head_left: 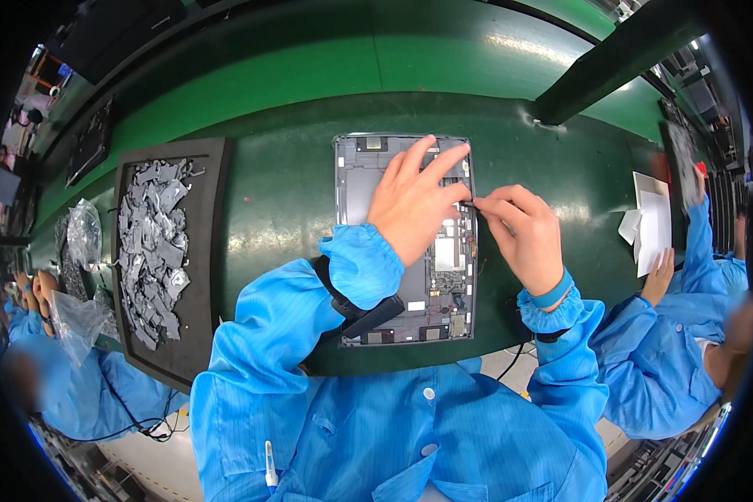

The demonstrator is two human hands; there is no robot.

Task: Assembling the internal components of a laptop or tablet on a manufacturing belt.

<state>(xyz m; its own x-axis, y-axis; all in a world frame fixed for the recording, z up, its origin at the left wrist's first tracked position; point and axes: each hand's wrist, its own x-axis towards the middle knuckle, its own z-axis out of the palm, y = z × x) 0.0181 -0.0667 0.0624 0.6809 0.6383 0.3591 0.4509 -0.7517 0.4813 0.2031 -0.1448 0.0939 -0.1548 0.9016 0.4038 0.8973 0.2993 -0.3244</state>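
An opened grey tablet or laptop chassis lies on the green bench before me, its circuit board and small parts exposed along the right side. My left hand rests over its upper half, fingers spread across the board and toward the right edge. Beside that edge, my right hand is closed in a pinch, its fingertips close to my left thumb or finger. A small dark bit shows at the pinch, too small to name. The board beneath my left palm is hidden.
On the left, a black foam tray holds a heap of torn grey pieces. Clear plastic bags lie beyond it. A dark post rises at the far right. Co-workers in blue sit on both sides; white sheets lie at right.
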